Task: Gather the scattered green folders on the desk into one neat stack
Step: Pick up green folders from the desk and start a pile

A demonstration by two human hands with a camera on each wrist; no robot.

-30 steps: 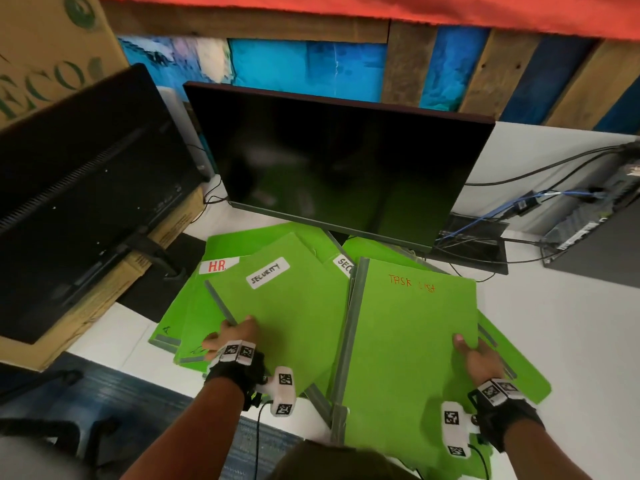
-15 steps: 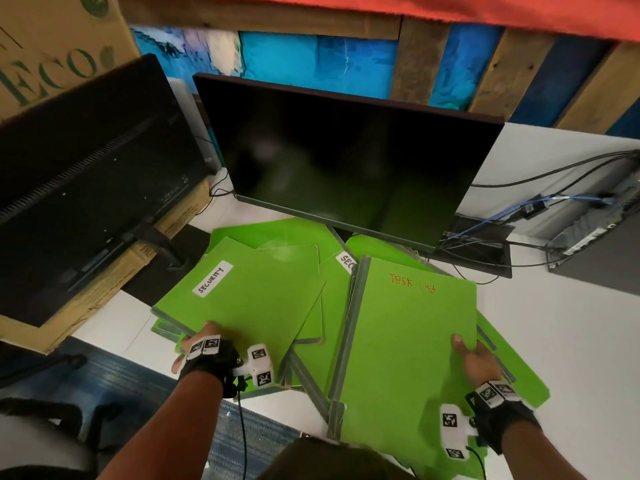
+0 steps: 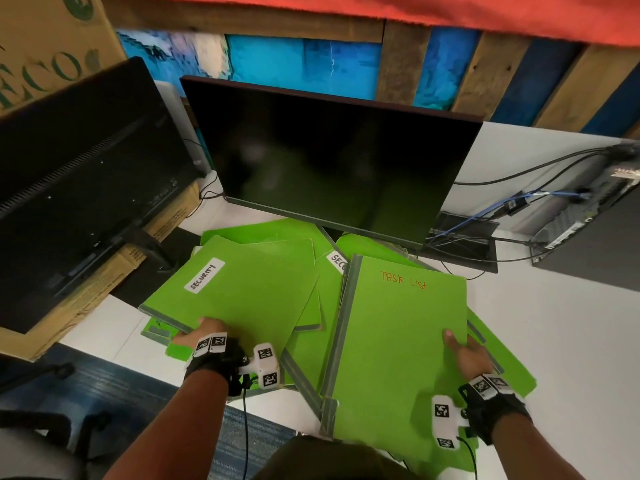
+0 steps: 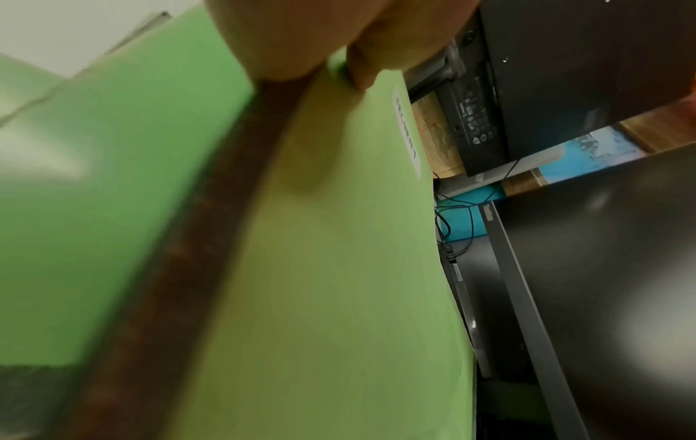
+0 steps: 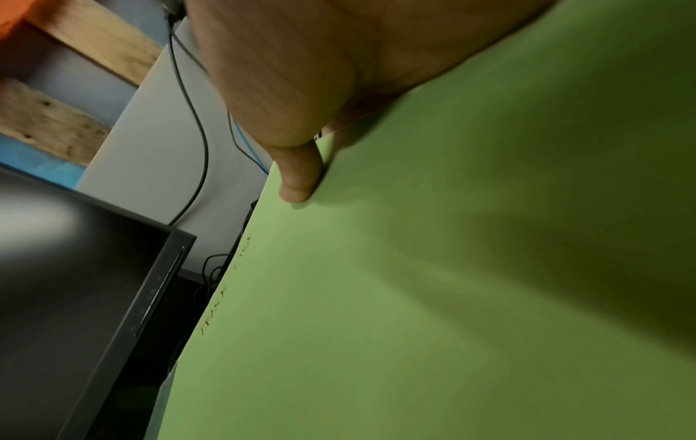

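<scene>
Mid-gathering: left hand (image 3: 204, 336) grasps the flat green "SECURITY" card folder (image 3: 242, 292), right hand (image 3: 464, 351) grasps the green "TASK LIST" folder (image 3: 398, 341); next, lay one squarely over the other.

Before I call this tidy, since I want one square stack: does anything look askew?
Yes. The folders lie fanned at different angles. The left hand holds the SECURITY folder turned off-square; the right hand grips the TASK LIST folder, which overhangs the desk edge. Others poke out beneath.
</scene>
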